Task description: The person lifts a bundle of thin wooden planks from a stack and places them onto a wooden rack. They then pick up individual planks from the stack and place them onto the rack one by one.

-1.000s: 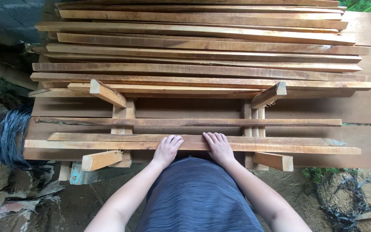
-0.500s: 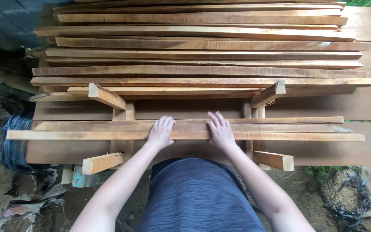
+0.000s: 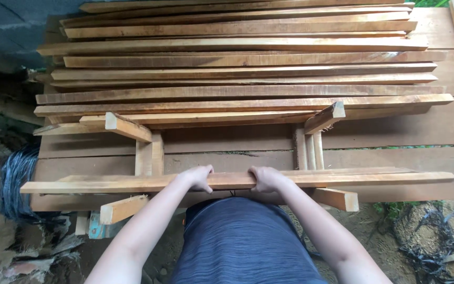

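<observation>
A long thin wooden slat (image 3: 106,184) lies crosswise in front of me, spanning almost the whole width of the view. My left hand (image 3: 198,178) and my right hand (image 3: 265,179) both grip it near its middle, fingers curled over its far edge. A second slat (image 3: 353,171) lies just behind it. Both rest over two short wooden bearers (image 3: 151,155) (image 3: 309,150). Beyond them a stack of many similar slats (image 3: 248,73) covers the wooden platform.
Wide planks (image 3: 405,131) form the platform under the stack. A coil of dark cord (image 3: 14,181) lies on the ground at the left. Short offcut blocks (image 3: 124,209) (image 3: 337,199) stick out under the held slat. Tangled dark netting (image 3: 437,236) lies at the lower right.
The slat was pushed away from me and then drawn back nearer my body. My hands went from flat on top of it to curled around its edge.
</observation>
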